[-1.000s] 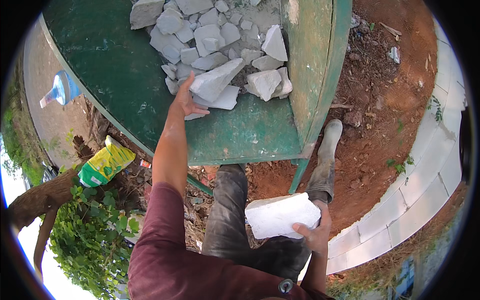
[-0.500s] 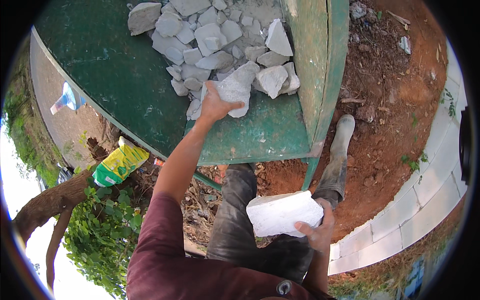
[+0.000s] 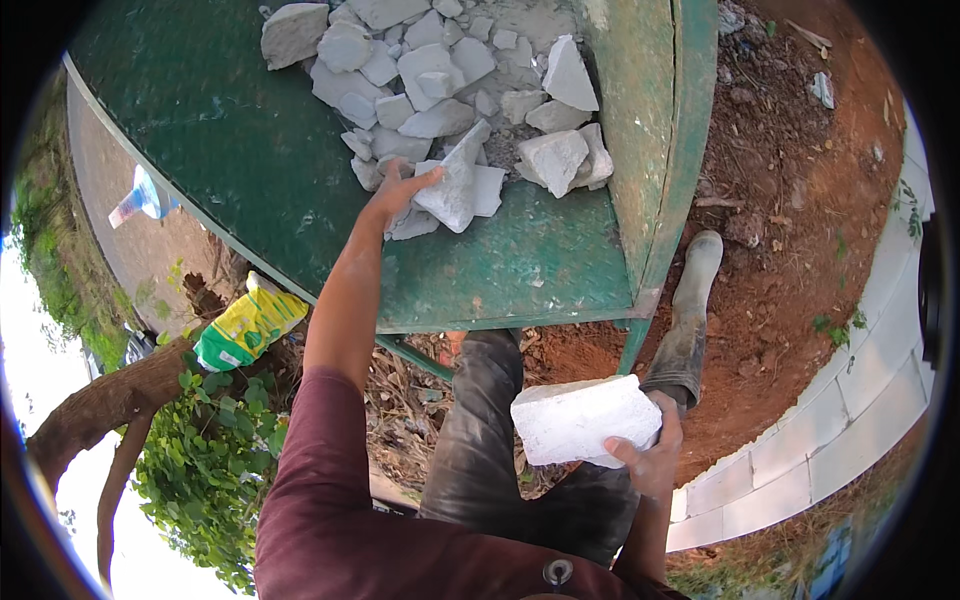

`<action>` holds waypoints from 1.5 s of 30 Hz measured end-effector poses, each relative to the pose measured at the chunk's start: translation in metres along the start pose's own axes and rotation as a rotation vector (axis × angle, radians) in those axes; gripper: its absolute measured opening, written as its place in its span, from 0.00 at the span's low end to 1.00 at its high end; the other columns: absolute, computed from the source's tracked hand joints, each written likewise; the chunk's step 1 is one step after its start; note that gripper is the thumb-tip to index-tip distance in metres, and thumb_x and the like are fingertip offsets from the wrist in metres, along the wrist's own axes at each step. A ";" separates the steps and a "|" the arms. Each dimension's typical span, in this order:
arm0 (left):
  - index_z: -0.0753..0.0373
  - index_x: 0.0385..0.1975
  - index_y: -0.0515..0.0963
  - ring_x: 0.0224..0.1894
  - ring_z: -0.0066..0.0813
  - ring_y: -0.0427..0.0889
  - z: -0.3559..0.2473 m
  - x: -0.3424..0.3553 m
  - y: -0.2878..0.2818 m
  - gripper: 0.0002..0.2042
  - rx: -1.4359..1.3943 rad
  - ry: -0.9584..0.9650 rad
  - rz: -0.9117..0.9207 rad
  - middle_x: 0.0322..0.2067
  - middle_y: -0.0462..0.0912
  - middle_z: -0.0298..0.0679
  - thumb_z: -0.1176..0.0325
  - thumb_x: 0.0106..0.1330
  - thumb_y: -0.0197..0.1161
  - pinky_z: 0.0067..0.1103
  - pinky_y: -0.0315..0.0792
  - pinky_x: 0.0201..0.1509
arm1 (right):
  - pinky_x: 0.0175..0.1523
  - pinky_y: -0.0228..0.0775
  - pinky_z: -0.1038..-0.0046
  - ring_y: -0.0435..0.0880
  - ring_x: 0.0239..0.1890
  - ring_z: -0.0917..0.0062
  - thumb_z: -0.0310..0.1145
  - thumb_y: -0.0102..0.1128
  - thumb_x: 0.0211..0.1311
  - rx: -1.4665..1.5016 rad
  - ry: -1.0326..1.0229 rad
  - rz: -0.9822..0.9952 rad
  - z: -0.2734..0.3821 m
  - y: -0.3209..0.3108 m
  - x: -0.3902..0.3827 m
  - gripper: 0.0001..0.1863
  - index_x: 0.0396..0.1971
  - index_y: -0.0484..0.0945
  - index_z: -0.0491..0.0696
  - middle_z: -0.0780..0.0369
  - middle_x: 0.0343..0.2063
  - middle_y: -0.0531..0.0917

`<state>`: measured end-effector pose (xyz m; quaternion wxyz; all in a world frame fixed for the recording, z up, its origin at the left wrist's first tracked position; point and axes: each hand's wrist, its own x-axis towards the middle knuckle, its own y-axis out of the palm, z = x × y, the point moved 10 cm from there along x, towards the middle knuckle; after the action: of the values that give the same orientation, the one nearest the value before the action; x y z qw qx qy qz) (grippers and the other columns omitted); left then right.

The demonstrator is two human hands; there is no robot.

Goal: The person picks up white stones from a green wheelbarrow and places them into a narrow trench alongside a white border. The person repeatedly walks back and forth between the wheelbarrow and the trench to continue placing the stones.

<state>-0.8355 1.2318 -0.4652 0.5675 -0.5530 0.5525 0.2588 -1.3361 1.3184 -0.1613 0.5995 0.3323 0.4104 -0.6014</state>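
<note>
My left hand (image 3: 400, 190) grips a pale grey stone slab (image 3: 453, 190) by its left side, thumb across its near face. The slab is tilted up on edge at the near side of a stone pile, and the fingers behind it are partly hidden. Several angular grey stones (image 3: 437, 75) make up that pile, lying on a green table (image 3: 500, 270). Low on the right, my right hand (image 3: 645, 450) is closed around a white, brick-shaped block (image 3: 570, 425). Its thumb presses the near face, and the block is held above my lap, off the table.
A worn green upright board (image 3: 640, 130) walls the table's right side. At the left are a yellow-green bag (image 3: 250, 325), a tree branch (image 3: 110, 405) and leafy growth. Red soil and a curved pale block border (image 3: 800, 450) lie to the right. My boot (image 3: 697, 270) stands beside the table leg.
The grey slab has gone from lying flatter to tilted on edge, shifting slightly left with my left hand. The white block stays in my right hand, a little further right in view.
</note>
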 end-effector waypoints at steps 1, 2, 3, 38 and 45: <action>0.49 0.72 0.57 0.74 0.55 0.55 0.011 0.004 0.009 0.52 -0.100 -0.098 0.079 0.72 0.55 0.56 0.30 0.49 0.71 0.53 0.51 0.72 | 0.51 0.74 0.69 0.80 0.44 0.74 0.39 0.85 0.38 -0.014 0.002 -0.006 0.000 -0.002 0.000 0.41 0.53 0.72 0.41 0.59 0.42 0.79; 0.46 0.75 0.51 0.76 0.58 0.49 0.021 0.006 0.018 0.56 -0.200 -0.198 0.159 0.75 0.50 0.56 0.27 0.48 0.70 0.59 0.46 0.73 | 0.51 0.74 0.69 0.80 0.44 0.74 0.39 0.85 0.38 -0.029 0.004 -0.012 -0.001 -0.005 0.000 0.41 0.53 0.72 0.40 0.58 0.42 0.79; 0.45 0.76 0.49 0.77 0.58 0.47 0.022 0.008 0.021 0.57 -0.215 -0.177 0.190 0.75 0.49 0.54 0.27 0.48 0.69 0.62 0.45 0.72 | 0.51 0.74 0.69 0.80 0.44 0.74 0.40 0.85 0.38 -0.015 0.012 -0.001 -0.002 -0.005 -0.001 0.41 0.53 0.72 0.40 0.58 0.42 0.79; 0.49 0.59 0.72 0.53 0.35 0.75 -0.095 -0.330 0.015 0.33 0.001 0.131 0.211 0.53 0.76 0.34 0.55 0.49 0.70 0.40 0.73 0.45 | 0.62 0.67 0.65 0.77 0.57 0.68 0.38 0.75 0.51 0.931 0.044 -1.173 -0.215 -0.205 -0.356 0.39 0.63 0.69 0.42 0.57 0.55 0.78; 0.45 0.62 0.68 0.55 0.40 0.74 -0.164 -0.429 0.136 0.40 0.320 0.214 0.469 0.56 0.72 0.34 0.47 0.43 0.70 0.42 0.69 0.48 | 0.57 0.71 0.62 0.82 0.51 0.64 0.49 0.77 0.46 1.102 0.471 -1.475 -0.391 -0.055 -0.422 0.40 0.59 0.74 0.46 0.57 0.49 0.83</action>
<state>-1.1243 1.2529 -0.0841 0.5107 -0.3381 0.7555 0.2329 -1.4012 1.8537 0.0474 -0.2707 0.3382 0.2856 -0.8548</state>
